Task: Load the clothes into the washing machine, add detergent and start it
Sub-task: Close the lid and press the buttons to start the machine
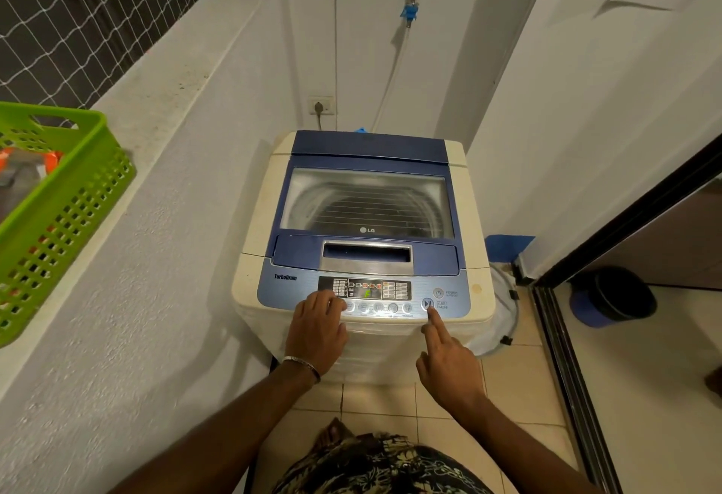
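A top-loading washing machine [474, 243], cream with a blue lid, stands against the wall with its lid [367, 200] closed. Its control panel [363, 292] is lit. My left hand [316, 331] rests flat on the panel's left buttons, holding nothing. My right hand [445, 360] points with an extended finger whose tip touches the round start/pause button [426, 302]. No clothes are visible through the lid window; the drum inside looks dim.
A green plastic basket [78, 196] sits on the ledge at the left, with something orange inside. A wall socket [321, 106] and a water hose [394, 64] are behind the machine. A dark bucket [617, 296] stands past the sliding door track at right.
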`<state>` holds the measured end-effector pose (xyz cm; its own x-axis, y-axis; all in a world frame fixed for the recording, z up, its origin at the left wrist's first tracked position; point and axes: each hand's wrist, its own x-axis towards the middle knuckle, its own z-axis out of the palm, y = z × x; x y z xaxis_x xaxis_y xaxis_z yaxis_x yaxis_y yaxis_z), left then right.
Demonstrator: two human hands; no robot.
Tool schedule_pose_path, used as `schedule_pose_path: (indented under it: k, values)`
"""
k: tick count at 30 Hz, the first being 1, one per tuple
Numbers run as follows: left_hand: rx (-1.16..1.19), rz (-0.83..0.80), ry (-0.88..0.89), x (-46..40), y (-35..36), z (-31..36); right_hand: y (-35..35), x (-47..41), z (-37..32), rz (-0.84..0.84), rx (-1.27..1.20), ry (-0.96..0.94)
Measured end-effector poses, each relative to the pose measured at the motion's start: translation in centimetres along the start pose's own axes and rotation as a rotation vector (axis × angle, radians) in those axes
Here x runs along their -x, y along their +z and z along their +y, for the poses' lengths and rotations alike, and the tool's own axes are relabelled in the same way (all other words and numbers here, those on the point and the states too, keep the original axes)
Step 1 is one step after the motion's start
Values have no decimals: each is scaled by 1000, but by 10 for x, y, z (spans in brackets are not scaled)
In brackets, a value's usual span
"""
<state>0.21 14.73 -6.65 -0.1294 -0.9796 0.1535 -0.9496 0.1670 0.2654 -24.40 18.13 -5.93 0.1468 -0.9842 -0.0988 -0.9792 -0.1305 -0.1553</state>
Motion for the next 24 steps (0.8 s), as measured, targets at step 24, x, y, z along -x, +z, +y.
schedule_pose_path:
  k: [24]
  values:
    - [43,-29,-23,-5,4,5,8,-9,-1,-68,45,-22]
